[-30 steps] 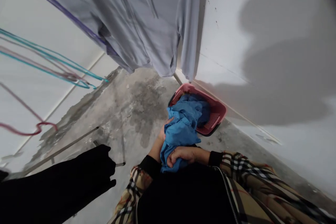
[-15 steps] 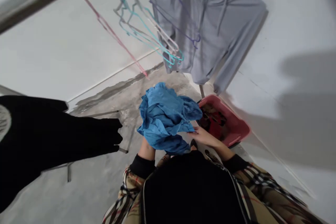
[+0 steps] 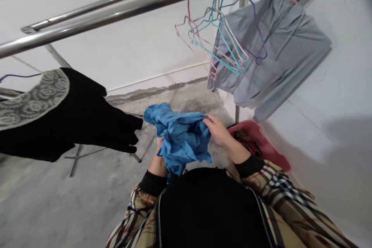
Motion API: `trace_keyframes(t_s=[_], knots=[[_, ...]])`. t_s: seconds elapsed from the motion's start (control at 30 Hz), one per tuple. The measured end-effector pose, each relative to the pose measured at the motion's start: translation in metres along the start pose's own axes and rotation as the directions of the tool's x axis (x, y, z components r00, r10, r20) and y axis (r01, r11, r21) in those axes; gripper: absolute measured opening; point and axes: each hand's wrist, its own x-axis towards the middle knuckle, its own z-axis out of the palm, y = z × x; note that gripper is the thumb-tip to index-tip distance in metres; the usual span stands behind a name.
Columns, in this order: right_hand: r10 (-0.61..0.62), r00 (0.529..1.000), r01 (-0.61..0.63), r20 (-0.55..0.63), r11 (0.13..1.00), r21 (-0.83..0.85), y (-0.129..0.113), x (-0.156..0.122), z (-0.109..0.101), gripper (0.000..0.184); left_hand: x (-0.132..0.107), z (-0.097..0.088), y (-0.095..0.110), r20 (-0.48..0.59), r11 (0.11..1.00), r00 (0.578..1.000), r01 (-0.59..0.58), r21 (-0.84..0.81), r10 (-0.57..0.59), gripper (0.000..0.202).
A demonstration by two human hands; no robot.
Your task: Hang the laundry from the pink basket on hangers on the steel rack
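A crumpled blue garment hangs between my two hands in front of my body; how it is cut cannot be made out. My right hand pinches its upper right edge, thumb on top. On the other side my left hand grips the cloth from below, its fingers mostly covered by the folds. Beyond the garment, several wire hangers in pink, turquoise, white and purple dangle from a metal rail.
A black top with a lace neckline hangs at the left. Grey clothing hangs by the right wall. Below it, a pink basket holds dark and red clothes. Metal rack legs stand on the concrete floor.
My view has tilted up, bringing the rail into sight. My right hand has risen to the garment's upper right edge, and the bunched cloth has spread and opened somewhat.
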Motion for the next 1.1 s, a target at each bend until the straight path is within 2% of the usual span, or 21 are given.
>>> trace_keyframes(t_s=[0.07,0.13,0.2,0.27,0.3,0.37,0.4,0.53,0.57,0.63,0.77,0.9,1.0,1.1], knots=[[-0.012,0.999,0.018,-0.042,0.989,0.146,-0.016,0.008,0.004,0.02,-0.004,-0.012,-0.003,0.129,0.999,0.991,0.038,-0.038,-0.033,0.045],[-0.062,0.998,0.068,-0.032,0.976,0.208,-0.035,0.012,0.011,0.019,-0.008,-0.023,-0.008,0.287,0.996,0.956,0.08,-0.051,-0.062,0.037],[-0.117,0.993,0.115,-0.002,0.976,0.187,-0.053,0.012,0.021,0.018,-0.011,-0.034,-0.014,0.435,0.993,0.896,0.114,-0.04,-0.085,0.027],[-0.161,0.987,0.156,0.029,0.98,0.12,-0.064,0.011,0.031,0.017,-0.011,-0.043,-0.019,0.488,0.991,0.863,0.105,0.088,-0.135,0.019],[-0.185,0.982,0.182,0.04,0.98,0.08,-0.067,0.011,0.036,0.017,-0.01,-0.048,-0.02,0.467,0.98,0.869,0.09,0.18,-0.166,0.016],[-0.239,0.97,0.24,0.052,0.971,-0.005,-0.067,0.01,0.045,0.017,-0.005,-0.054,-0.016,0.372,0.939,0.907,0.064,0.339,-0.196,0.016],[-0.265,0.963,0.268,0.058,0.962,-0.053,-0.066,0.01,0.048,0.017,-0.003,-0.056,-0.012,0.321,0.934,0.93,0.058,0.353,-0.179,0.02],[-0.337,0.935,0.355,0.111,0.885,-0.302,-0.057,0.009,0.065,0.019,-0.002,-0.044,0.02,0.212,0.999,0.977,0.002,0.035,-0.009,0.035],[-0.354,0.927,0.374,0.123,0.855,-0.36,-0.055,0.009,0.069,0.02,-0.004,-0.038,0.028,0.195,0.999,0.98,-0.029,-0.019,0.032,0.038],[-0.381,0.917,0.393,0.123,0.803,-0.448,-0.055,0.007,0.078,0.021,-0.008,-0.025,0.041,0.174,0.994,0.979,-0.107,-0.001,0.106,0.042],[-0.393,0.915,0.377,0.086,0.761,-0.528,-0.061,0.002,0.089,0.022,-0.008,-0.011,0.048,0.142,0.93,0.972,-0.223,0.293,0.188,0.048],[-0.449,0.89,0.41,0.078,0.712,-0.57,-0.072,-0.001,0.086,0.023,0.011,-0.015,0.041,0.12,0.836,0.971,-0.238,0.494,0.206,0.034],[-0.493,0.867,0.425,0.067,0.664,-0.616,-0.079,-0.001,0.078,0.023,0.032,-0.021,0.034,0.141,0.853,0.963,-0.267,0.448,0.227,0.021],[-0.529,0.847,0.43,0.056,0.62,-0.657,-0.084,0.001,0.069,0.021,0.047,-0.023,0.029,0.202,0.929,0.948,-0.289,0.232,0.245,0.013]])
